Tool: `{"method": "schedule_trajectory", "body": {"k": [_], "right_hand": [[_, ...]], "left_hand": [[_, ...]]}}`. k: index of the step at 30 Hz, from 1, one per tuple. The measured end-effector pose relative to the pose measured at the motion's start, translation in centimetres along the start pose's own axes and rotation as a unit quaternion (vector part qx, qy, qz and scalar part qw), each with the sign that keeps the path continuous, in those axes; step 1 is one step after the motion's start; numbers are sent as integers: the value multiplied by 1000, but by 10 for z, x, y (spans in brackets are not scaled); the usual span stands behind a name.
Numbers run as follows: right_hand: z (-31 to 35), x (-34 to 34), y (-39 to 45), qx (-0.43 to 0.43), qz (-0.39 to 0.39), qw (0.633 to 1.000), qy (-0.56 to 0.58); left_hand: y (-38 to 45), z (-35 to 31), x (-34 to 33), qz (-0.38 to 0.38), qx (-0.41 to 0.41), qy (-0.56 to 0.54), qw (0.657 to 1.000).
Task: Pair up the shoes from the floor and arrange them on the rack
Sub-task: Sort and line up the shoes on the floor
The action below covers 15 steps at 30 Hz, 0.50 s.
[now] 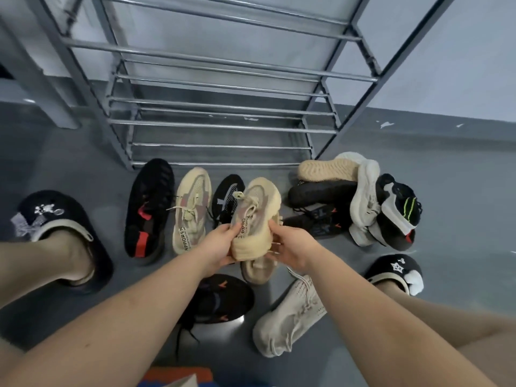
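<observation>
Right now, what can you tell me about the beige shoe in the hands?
The beige shoe is a knit sneaker with pinkish side panels, beige laces, a ribbed sole and dark lettering by the collar. It is held above the floor, toe towards the rack. The left hand grips its heel; the right hand touches its other side.

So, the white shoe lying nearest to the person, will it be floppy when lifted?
Probably yes: the white shoe looks like soft knit and lies slumped on the floor. It likely sags if lifted by one end, and seems light. Its loose laces may dangle.
</observation>
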State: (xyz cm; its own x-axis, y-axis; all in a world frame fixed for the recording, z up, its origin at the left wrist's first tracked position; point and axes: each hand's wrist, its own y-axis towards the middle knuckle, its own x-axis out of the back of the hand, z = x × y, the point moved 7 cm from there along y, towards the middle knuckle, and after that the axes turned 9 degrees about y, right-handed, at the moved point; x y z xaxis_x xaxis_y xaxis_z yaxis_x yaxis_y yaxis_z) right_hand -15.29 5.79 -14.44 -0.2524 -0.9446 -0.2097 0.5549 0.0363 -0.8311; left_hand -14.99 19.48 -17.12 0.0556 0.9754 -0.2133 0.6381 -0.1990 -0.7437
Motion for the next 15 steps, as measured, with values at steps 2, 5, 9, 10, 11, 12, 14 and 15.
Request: {"method": "schedule_trajectory", "body": {"k": [2, 5, 9, 10, 11, 12, 14, 15], "right_hand": [[-9, -1, 0, 0, -12, 1000, -1], [-19, -2, -3, 5, -33, 999, 15], [-30, 0, 1, 9, -52, 998, 38], [-32, -1, 3, 2, -49, 998, 44], [-35, -4, 5, -8, -42, 998, 47], [-38, -7, 5, -16, -34, 998, 47], [-43, -12, 5, -28, -18, 999, 38], [-45, -14, 6, -28, -13, 999, 29]], "left_hand": [[-2, 1, 1, -11, -23, 29, 999], [-5, 3, 1, -11, -42, 54, 998], [-12, 10, -1, 11, -24, 25, 999], [-13, 11, -1, 14, -19, 16, 1000], [-13, 12, 1, 14, -16, 12, 1000], [-13, 14, 4, 12, -13, 10, 1000], [-12, 15, 9, 5, -6, 6, 1000], [-11, 15, 12, 4, -3, 1, 1000]]}}
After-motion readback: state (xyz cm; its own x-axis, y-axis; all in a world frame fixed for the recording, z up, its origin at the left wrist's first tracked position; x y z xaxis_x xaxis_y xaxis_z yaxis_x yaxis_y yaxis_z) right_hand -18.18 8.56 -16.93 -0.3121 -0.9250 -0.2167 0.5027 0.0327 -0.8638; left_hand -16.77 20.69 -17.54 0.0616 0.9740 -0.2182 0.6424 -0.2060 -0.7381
